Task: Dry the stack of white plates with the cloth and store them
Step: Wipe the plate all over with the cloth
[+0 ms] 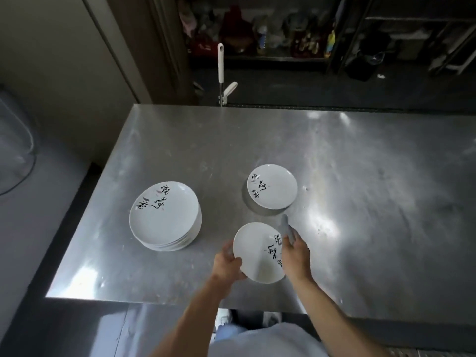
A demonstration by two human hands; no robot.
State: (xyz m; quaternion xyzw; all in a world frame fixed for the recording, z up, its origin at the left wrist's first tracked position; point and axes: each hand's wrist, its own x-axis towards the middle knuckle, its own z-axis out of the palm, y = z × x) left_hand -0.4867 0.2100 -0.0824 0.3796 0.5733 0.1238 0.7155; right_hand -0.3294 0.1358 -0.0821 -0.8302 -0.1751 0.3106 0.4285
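Nearest the person, the left hand (228,264) grips the left rim of a white plate (253,253), thumb on top and fingers curled beneath, holding it over the front part of the table (360,202). The right hand (295,256) closes on a grey cloth (286,228) and presses it against the plate's right edge, beside the black brush lettering. The plate is probably stiff, glazed and breakable, and slick if wet, so a rim pinch with fingers underneath seems the safest hold. The cloth looks soft and limp, easy to bunch in the palm. Farther out on the left, the stack (164,215) of matching plates sits on the table, well apart from the held one. It looks heavy enough to need both hands under it. Beyond, to the right, a single plate (271,186) lies alone. At the far left a clear tub (15,140) shows no contents I can make out. Past the table, dark shelves (283,34) hold bottles and jars too blurred to name.
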